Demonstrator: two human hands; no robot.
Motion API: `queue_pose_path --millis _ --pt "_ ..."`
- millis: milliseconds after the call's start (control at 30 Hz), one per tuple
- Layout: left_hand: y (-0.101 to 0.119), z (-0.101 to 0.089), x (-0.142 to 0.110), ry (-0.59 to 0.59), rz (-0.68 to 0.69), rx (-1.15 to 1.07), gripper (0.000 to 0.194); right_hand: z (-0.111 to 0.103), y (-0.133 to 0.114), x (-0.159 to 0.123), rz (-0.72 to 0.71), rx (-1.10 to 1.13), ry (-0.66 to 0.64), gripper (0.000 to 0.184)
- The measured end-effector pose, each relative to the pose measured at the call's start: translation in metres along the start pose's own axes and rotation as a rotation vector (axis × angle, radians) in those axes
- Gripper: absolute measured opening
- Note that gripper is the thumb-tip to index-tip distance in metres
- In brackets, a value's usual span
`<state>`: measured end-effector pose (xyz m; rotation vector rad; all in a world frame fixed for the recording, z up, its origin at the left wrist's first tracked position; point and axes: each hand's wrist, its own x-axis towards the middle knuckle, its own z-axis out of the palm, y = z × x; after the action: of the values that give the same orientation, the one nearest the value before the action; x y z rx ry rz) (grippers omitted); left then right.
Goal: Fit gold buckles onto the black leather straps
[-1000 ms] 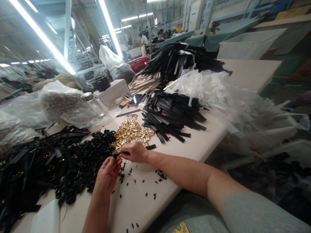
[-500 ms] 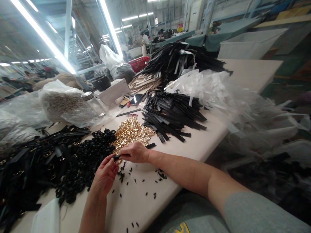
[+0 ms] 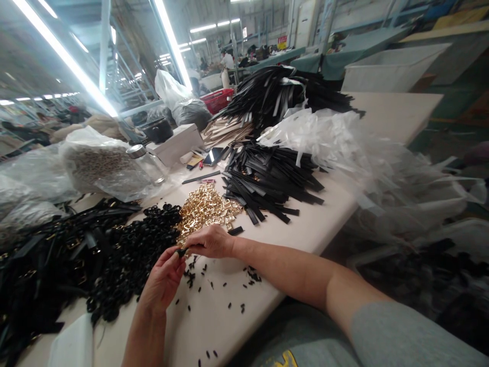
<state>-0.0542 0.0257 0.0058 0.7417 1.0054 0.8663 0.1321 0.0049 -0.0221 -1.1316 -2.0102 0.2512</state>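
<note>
My right hand [image 3: 209, 240] is closed in a pinch on a small black strap piece [image 3: 181, 251] just above the table [image 3: 305, 229]. My left hand [image 3: 163, 281] comes up from below, fingers curled, its fingertips touching the same black piece. Directly behind the hands lies a heap of gold metal buckles [image 3: 206, 208]. Left of them is a pile of black rings [image 3: 133, 255]. Small black bits [image 3: 214, 285] are scattered on the table under my hands.
A stack of black strips [image 3: 267, 178] lies to the right of the buckles, with white plastic strips [image 3: 344, 148] beyond. Assembled black straps [image 3: 42, 260] pile at the left. Plastic bags [image 3: 99, 163], a jar [image 3: 148, 163] and a white box [image 3: 179, 142] stand behind.
My left hand has shifted slightly down and left while its fingertips stay at the black piece. My right hand has barely moved.
</note>
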Motion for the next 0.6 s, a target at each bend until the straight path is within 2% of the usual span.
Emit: queue_pose_path --millis 167,367,600 --pt "0.0010 -0.0031 -0.0005 -0.045 -0.010 -0.008 0.031 -0.0016 -0.0012 -0.0004 -0.065 -0.109 -0.017 0.024" --pt "0.0022 -0.0076 -0.0025 -0.128 -0.043 0.006 0.033 -0.0015 -0.0024 -0.0012 -0.099 -0.119 -0.014 0.024" --pt "-0.0032 0.0007 0.0027 0.010 -0.011 -0.070 0.027 -0.0012 -0.0005 0.0008 -0.065 -0.142 0.015 0.026"
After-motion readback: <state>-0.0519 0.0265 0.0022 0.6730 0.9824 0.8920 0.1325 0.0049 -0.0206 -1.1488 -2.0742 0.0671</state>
